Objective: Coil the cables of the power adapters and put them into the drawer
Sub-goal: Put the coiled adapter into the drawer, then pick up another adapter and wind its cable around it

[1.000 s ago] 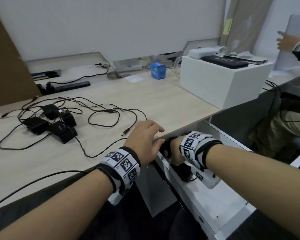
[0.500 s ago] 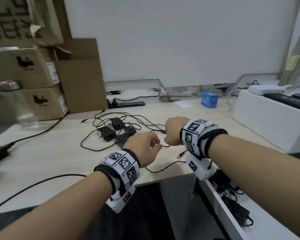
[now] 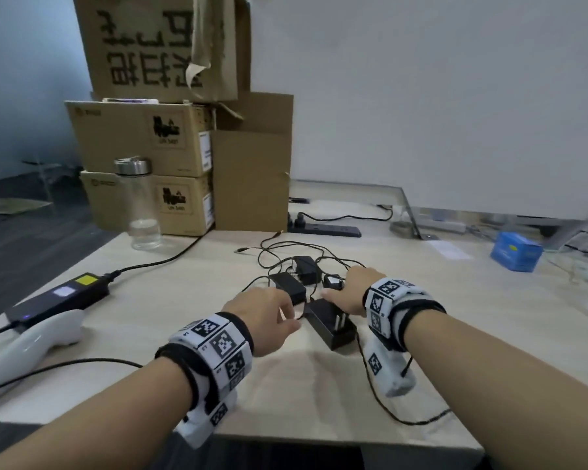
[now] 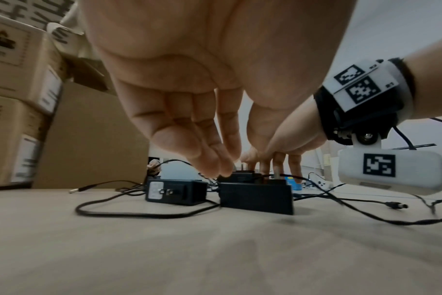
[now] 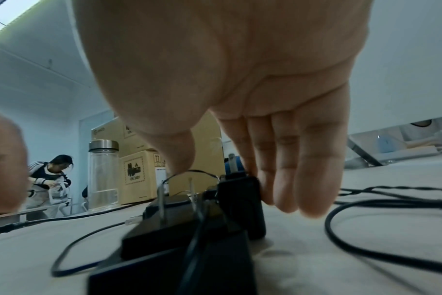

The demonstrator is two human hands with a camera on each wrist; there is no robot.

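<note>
Several black power adapters lie in a tangle of thin black cables (image 3: pixel 377 395) on the light wooden table (image 3: pixel 218 266). The nearest adapter (image 3: pixel 330 325) (image 4: pixel 255 197) lies between my hands, prongs up. Another one (image 3: pixel 287 286) (image 4: pixel 176 192) sits just beyond my left hand (image 3: pixel 287 315) (image 4: pixel 230 163), whose fingers point down over a cable and grip nothing that I can make out. My right hand (image 3: pixel 333 295) (image 5: pixel 227 179) reaches down with straight fingers (image 5: pixel 285 179) touching the side of a small adapter (image 3: pixel 333 281) (image 5: pixel 240 199). The drawer is out of view.
Stacked cardboard boxes (image 3: pixel 143 144) and a glass bottle (image 3: pixel 140 205) stand at the back left. A laptop-style power brick (image 3: pixel 65 296) and a white device (image 3: pixel 31 340) lie at the left edge. A power strip (image 3: pixel 323 228) and blue box (image 3: pixel 515 251) sit farther back. A person (image 5: pixel 48 179) stands beyond the table.
My view has swung left from the open drawer to the table top. Both hands have left the drawer and moved forward onto the pile of adapters.
</note>
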